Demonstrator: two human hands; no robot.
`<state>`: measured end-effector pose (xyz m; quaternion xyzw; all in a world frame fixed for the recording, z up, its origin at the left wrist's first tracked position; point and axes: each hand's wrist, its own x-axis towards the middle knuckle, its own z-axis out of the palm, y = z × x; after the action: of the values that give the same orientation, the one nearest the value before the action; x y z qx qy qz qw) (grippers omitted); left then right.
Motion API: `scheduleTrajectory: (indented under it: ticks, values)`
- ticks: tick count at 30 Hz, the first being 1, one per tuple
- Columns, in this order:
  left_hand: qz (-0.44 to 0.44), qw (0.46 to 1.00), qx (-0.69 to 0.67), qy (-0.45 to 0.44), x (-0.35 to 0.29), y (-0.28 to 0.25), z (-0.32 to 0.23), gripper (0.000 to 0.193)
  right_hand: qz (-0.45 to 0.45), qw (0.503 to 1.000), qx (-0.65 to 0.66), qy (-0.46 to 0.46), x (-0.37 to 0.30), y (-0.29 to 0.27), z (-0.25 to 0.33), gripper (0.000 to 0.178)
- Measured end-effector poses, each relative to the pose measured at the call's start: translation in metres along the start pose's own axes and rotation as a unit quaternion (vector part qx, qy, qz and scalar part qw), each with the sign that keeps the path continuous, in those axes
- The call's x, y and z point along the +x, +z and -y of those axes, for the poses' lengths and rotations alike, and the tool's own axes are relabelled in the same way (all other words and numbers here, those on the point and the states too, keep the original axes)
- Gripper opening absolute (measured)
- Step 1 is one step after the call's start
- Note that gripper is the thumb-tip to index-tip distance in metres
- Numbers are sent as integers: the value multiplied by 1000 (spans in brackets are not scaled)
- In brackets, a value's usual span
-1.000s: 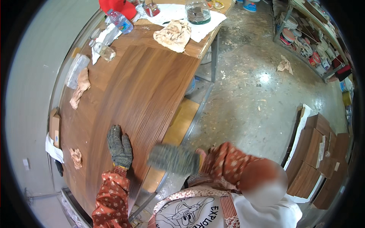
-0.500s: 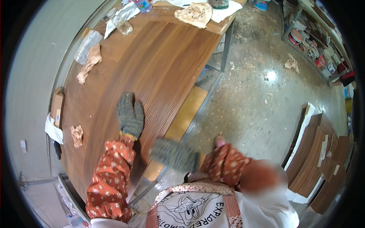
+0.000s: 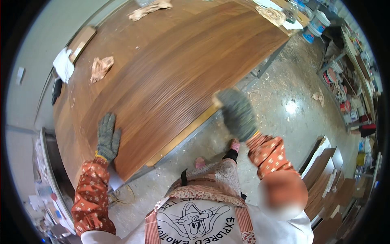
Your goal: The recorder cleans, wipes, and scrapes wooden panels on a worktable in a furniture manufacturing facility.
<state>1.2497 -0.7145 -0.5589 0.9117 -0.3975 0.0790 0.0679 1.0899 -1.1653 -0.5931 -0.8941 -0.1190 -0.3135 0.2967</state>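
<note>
A large brown wood-grain panel [image 3: 174, 81] lies on the table. My left hand [image 3: 107, 137], in a grey knitted glove, rests flat on the panel's near left part with its fingers stretched out. My right hand [image 3: 237, 116], gloved alike, is raised at the panel's right edge, over the floor side. Its fingers look curled and are smeared by motion. A small tan piece [image 3: 218, 99] shows at its fingertips; the glove hides the rest, and its kind cannot be made out.
Crumpled peach cloths [image 3: 101, 68] lie on the table left of the panel and beyond it. A narrow box [image 3: 82, 44] and white paper [image 3: 63, 65] sit by the wall. Pails [image 3: 319, 22] stand at the far right. Brown boards [image 3: 321, 175] are stacked on the floor at right.
The view has shifted, with more of the panel's near end showing. My right hand has moved away from my body to the panel's right edge. My left hand still lies flat on the panel.
</note>
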Motion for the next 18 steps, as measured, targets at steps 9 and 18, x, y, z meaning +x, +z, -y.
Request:
scheduleTrajectory:
  ticks: [9,18]
  values:
    - [44,994,24,-92,-110,-18,52,54,176,955,53,-231,21,180,244,27]
    - [-89,989,-31,117,-121,-12,69,38,230,957,-7,-179,49,115,153,54]
